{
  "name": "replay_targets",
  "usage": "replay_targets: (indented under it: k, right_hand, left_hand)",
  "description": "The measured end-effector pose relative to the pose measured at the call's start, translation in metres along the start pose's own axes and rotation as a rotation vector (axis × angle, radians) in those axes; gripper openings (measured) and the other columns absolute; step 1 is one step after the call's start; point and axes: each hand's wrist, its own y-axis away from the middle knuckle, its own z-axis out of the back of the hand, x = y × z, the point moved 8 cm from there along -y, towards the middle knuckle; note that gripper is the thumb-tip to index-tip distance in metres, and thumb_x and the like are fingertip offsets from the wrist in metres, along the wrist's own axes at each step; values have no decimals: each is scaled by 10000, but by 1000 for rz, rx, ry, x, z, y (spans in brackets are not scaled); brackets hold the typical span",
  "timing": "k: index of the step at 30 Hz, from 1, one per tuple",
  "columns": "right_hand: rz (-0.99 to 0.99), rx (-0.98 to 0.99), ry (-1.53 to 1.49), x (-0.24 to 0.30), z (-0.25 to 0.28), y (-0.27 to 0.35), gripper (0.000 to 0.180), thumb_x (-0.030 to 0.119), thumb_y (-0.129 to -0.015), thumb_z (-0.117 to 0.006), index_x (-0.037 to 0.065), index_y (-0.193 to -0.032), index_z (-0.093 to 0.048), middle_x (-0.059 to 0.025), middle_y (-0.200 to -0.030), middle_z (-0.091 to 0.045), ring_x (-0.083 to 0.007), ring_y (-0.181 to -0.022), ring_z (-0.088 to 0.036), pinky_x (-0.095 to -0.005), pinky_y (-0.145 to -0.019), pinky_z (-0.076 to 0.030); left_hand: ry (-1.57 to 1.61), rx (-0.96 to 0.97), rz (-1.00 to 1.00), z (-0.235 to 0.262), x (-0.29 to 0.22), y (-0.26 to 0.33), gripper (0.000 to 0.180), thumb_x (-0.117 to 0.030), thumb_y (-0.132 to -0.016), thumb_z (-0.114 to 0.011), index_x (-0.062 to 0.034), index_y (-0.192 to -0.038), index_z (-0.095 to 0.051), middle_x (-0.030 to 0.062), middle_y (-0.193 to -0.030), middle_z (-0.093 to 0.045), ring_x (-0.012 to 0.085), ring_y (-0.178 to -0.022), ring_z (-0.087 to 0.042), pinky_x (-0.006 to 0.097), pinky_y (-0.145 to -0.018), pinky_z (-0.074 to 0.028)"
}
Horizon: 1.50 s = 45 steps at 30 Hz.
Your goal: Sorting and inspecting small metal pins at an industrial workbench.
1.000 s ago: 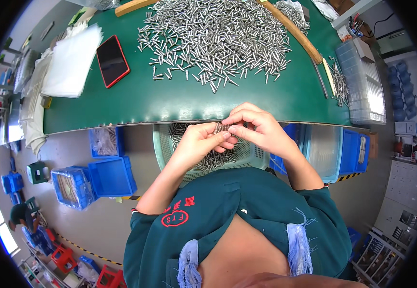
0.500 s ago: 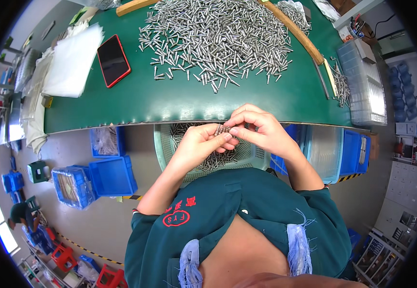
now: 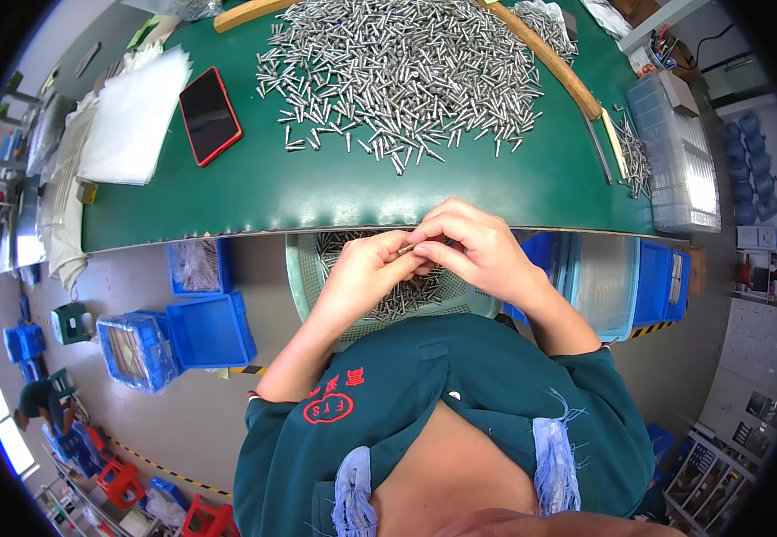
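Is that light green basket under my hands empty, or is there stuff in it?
Not empty: small metal pieces lie inside the light green basket; its perforated wall shows bare at the right.

Right hand point(image 3: 480, 251) shifted slightly toward the left side of the light-green basket point(image 3: 478, 301), fingertips point(image 3: 422, 236) closer in against the left hand point(image 3: 366, 266), small metal pins point(image 3: 405, 250) over the basket mostly covered, a row showing earlier

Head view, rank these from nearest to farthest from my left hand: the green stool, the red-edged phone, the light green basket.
From your left hand:
1. Light green basket: just below it.
2. Red-edged phone: ahead and to the left, on the green table.
3. Green stool: far off to the left.
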Motion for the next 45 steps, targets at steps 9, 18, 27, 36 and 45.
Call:
replay_targets:
  k: [9,18,27,36,45]
  right_hand:
    - [-676,23,-1385,-48,-37,25,166,179,-946,-599,47,-1046,-613,-12,-906,-630,-70,-705,-545,-203,-585,-425]
    - [-609,132,-1170,-46,-33,24,187,185,-949,-594,39,-1060,-628,-2,-922,-621,-43,-740,-551,-199,-627,-459]
    - [-122,-158,142,-37,16,-16,190,151,-882,-631,98,-1063,-659,-86,-928,-616,-240,-788,-634,-339,-677,-509]
    - [-105,-296,490,-50,19,-37,216,102,-849,-658,136,-1061,-672,-34,-944,-606,-205,-748,-634,-323,-640,-513]
    - [-53,-205,307,-40,26,-17,100,140,-822,-686,100,-912,-672,-34,-900,-603,-215,-770,-639,-340,-665,-517]
  left_hand:
    - [161,151,32,0,-23,14,191,-39,-926,-575,49,-1088,-624,127,-984,-704,153,-914,-675,250,-780,-536]
    - [111,-87,-117,36,-23,11,220,-47,-959,-526,46,-1137,-617,124,-992,-699,142,-887,-666,257,-796,-533]
    - [-262,-345,-215,51,-39,-3,182,-88,-931,-585,3,-1065,-667,87,-964,-712,139,-835,-669,262,-764,-531]
    - [-968,-590,-487,33,-65,-44,283,-217,-793,-719,-99,-1034,-631,66,-1008,-581,263,-950,-574,368,-784,-490]
    - [-936,-364,-628,32,-67,-34,188,-108,-811,-668,-96,-996,-634,52,-967,-584,254,-898,-562,359,-776,-470]
